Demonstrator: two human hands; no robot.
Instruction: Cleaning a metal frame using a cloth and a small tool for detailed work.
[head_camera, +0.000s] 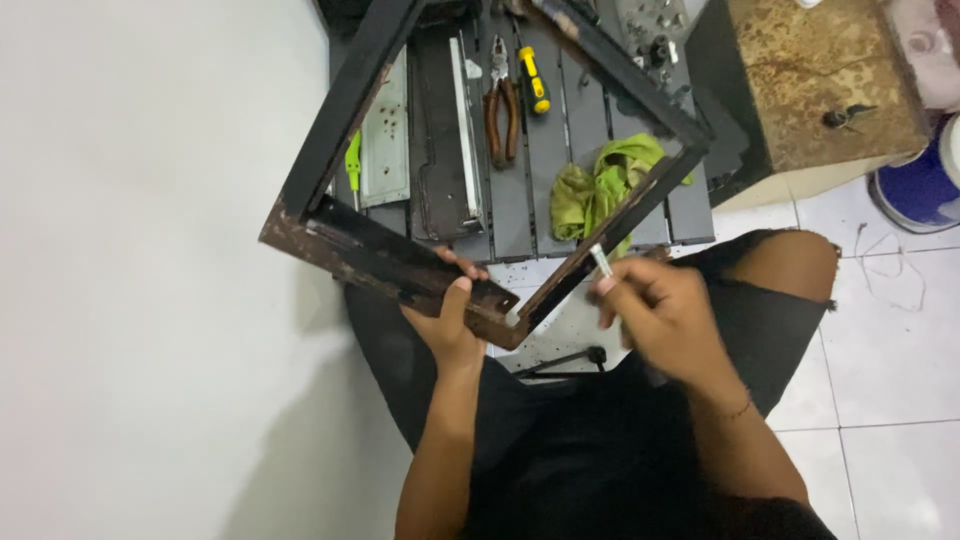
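I see the left hand (447, 322) clamped on the near rusty rail of the black metal frame (385, 255), held over the lap. Right hand (655, 310) pinches a white marker (601, 262) beside the corner. I judge marking is underway; the next stroke needs the frame held steady.

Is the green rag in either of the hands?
No, the green rag lies on the slatted bench; the left hand grips the rusty metal frame, and the right hand holds a small white tool.
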